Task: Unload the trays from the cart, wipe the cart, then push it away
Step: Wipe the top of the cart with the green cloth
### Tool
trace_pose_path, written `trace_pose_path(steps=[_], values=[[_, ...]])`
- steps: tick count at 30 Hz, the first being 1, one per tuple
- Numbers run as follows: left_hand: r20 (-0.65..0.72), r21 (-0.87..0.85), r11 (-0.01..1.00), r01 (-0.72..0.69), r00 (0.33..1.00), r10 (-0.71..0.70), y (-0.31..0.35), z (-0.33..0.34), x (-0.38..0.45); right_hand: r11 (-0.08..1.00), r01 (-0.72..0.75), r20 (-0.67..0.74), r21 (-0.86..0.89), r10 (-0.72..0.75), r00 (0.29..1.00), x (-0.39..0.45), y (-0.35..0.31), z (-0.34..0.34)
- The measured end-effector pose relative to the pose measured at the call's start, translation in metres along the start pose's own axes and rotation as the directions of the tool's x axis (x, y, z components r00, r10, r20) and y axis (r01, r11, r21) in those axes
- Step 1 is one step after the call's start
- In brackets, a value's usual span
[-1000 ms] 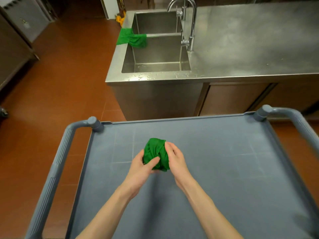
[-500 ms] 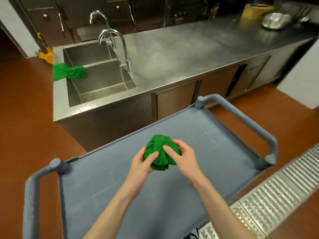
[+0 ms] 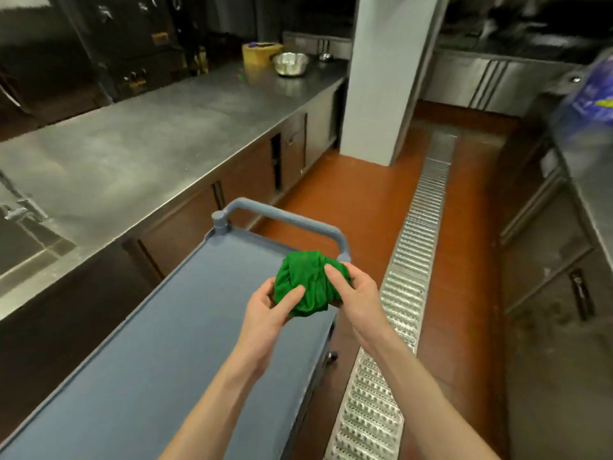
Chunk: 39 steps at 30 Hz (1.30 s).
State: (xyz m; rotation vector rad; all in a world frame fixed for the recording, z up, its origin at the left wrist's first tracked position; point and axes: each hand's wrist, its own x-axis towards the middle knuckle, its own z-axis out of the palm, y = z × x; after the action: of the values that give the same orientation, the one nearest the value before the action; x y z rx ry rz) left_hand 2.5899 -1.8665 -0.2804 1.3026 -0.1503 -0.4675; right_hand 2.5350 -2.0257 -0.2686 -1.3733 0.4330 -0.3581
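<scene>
Both hands, left [image 3: 265, 313] and right [image 3: 355, 293], grasp the bunched cloth [image 3: 306, 283] with curled fingers above the cart [image 3: 166, 343].

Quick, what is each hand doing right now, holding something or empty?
Left hand: holding the bunched green cloth, thumb pressed into it.
Right hand: holding the same cloth from the other side, fingers curled on it.

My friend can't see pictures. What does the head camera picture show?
Two bare hands, left hand and right hand, hold a bunched green cloth above a grey cart in a steel kitchen. A metal floor drain runs alongside.
</scene>
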Motion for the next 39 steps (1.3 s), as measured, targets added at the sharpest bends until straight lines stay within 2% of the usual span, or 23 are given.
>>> trace_pose_path(steps=[5,12,14,17,22,25,27,31,39], values=[[0.246,0.08,0.996,0.04,0.967,-0.058,-0.015,0.098,-0.002,0.996,0.063,-0.186,-0.064,-0.074,0.98,-0.027,-0.018,-0.104],[0.46,0.204,0.979,0.023,0.88,-0.117,-0.064,0.263,-0.029,0.996,0.088,-0.445,0.007,-0.076,0.892,-0.091,-0.042,-0.266],[0.486,0.207,0.978,0.025,0.865,-0.125,-0.075,0.293,-0.037,0.994,0.1,-0.483,0.044,-0.067,0.873,-0.104,-0.043,-0.294],[0.55,0.209,0.978,0.003,0.826,-0.12,-0.096,0.351,-0.055,0.993,0.121,-0.56,-0.001,-0.101,0.822,-0.132,-0.043,-0.349],[0.669,0.234,0.972,0.033,0.72,-0.186,-0.137,0.436,-0.095,0.992,0.113,-0.71,-0.055,-0.118,0.694,-0.19,-0.039,-0.426],[0.738,0.236,0.971,0.048,0.641,-0.211,-0.155,0.48,-0.12,0.989,0.149,-0.815,-0.012,-0.096,0.572,-0.222,-0.037,-0.461],[0.773,0.247,0.967,0.055,0.591,-0.231,-0.162,0.503,-0.133,0.981,0.189,-0.855,0.034,-0.069,0.514,-0.241,-0.035,-0.477],[0.871,0.31,0.95,0.036,0.389,-0.299,-0.178,0.558,-0.163,0.977,0.209,-0.94,0.044,-0.03,0.34,-0.29,-0.039,-0.506],[0.914,0.402,0.916,-0.003,-0.055,-0.401,-0.213,0.646,-0.247,0.986,0.143,-0.99,-0.09,-0.073,-0.12,-0.385,-0.044,-0.529]])
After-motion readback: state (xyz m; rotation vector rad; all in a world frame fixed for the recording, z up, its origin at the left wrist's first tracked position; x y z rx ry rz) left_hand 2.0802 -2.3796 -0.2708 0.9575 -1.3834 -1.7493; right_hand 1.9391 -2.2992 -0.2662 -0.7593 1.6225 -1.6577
